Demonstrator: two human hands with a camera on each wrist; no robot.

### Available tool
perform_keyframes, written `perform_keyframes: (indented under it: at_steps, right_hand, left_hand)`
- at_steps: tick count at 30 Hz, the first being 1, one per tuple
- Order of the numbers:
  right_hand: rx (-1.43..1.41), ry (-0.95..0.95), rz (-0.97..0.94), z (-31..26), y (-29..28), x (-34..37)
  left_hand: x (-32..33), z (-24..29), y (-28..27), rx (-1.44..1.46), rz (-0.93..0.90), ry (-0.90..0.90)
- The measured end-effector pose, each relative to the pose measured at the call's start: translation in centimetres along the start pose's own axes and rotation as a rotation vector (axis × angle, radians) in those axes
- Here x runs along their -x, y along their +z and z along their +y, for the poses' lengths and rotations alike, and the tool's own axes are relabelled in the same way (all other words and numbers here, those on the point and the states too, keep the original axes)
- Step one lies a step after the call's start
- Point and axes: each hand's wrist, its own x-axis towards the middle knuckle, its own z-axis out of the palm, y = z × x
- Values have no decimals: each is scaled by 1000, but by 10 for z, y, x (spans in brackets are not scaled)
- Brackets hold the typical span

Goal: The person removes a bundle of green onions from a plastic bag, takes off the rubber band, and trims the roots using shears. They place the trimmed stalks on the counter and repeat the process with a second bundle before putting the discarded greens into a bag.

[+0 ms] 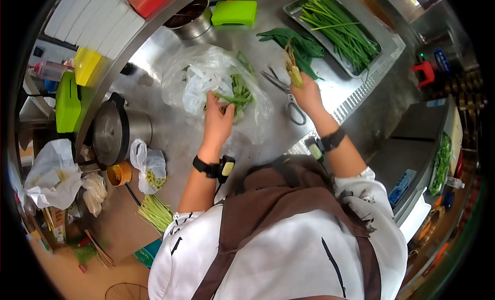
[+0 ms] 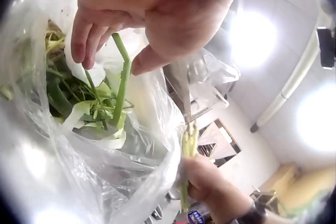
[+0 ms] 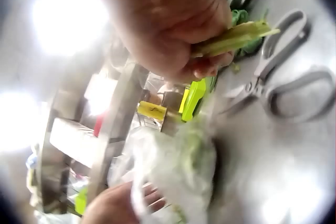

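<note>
My left hand (image 1: 217, 122) is over a clear plastic bag (image 1: 172, 76) holding green trimmings (image 1: 241, 88) and white scraps. In the left wrist view, its thumb and fingers stand apart, with a green stem (image 2: 122, 87) showing in the gap between them. My right hand (image 1: 308, 96) grips a small bunch of pale yellow-green stalks (image 1: 294, 73) with brownish ends pointing away from me. Their other cut ends (image 3: 247, 36) stick out of the fist in the right wrist view. Grey-handled scissors (image 1: 295, 112) lie on the metal table beside that hand, blades towards the bag.
Dark green leaves (image 1: 304, 46) lie beyond the right hand, near a metal tray (image 1: 356, 73) of long green stalks (image 1: 337, 32). A pot (image 1: 193, 27) and a lime-green box (image 1: 234, 13) stand at the back. A lidded pot (image 1: 136, 127) and small bag (image 1: 149, 166) are at left.
</note>
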Motion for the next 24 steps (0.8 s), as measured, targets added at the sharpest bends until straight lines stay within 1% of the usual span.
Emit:
perform_keyframes:
  at_steps: [1, 2, 4, 5, 6, 7, 8, 9, 11, 13, 14, 16, 18, 20, 22, 23, 24]
  right_hand:
    - [133, -25, 49, 1, -3, -13]
    - [131, -17, 72, 4, 2, -23]
    - [380, -20, 13, 13, 20, -51]
    - [381, -17, 49, 15, 25, -62]
    - [437, -22, -4, 17, 32, -69]
    - [492, -26, -63, 18, 37, -75]
    - [496, -22, -44, 20, 40, -81]
    - [517, -18, -53, 22, 43, -84]
    - [542, -16, -65, 31, 45, -88]
    - [423, 7, -33, 32, 40, -89]
    - [426, 1, -32, 31, 39, -89]
    - [234, -18, 97, 3, 17, -81]
    - [-35, -178, 167, -49, -15, -62]
    - [-265, -401, 225, -100, -31, -38]
    - [-388, -570, 117, -138, -30, -15]
    - [-387, -569, 115, -143, -21, -10]
    - [-309, -531, -5, -146, -7, -6]
  left_hand:
    - [7, 5, -2, -100, 4, 10]
    - [14, 9, -5, -202, 2, 29]
    - [26, -4, -10, -210, 20, 75]
    - [31, -18, -14, -170, 57, 98]
    - [37, -10, -19, -252, 59, 62]
    - [43, -14, -25, -265, 66, 36]
    - [46, -19, -28, -277, 73, 6]
    - [48, -26, -31, -270, 68, 17]
    - [53, -38, -35, -30, 61, -97]
    - [54, -35, -36, 0, 54, -123]
    - [54, -35, -38, 8, 26, -114]
    - [53, -35, -40, 23, 10, -106]
    - [55, -32, -39, 8, 54, -27]
    - [56, -27, -37, -1, 36, -55]
    - [54, -27, -33, -12, 20, -78]
    - [52, -31, -30, 17, 8, -64]
    - [51, -32, -29, 45, 5, -52]
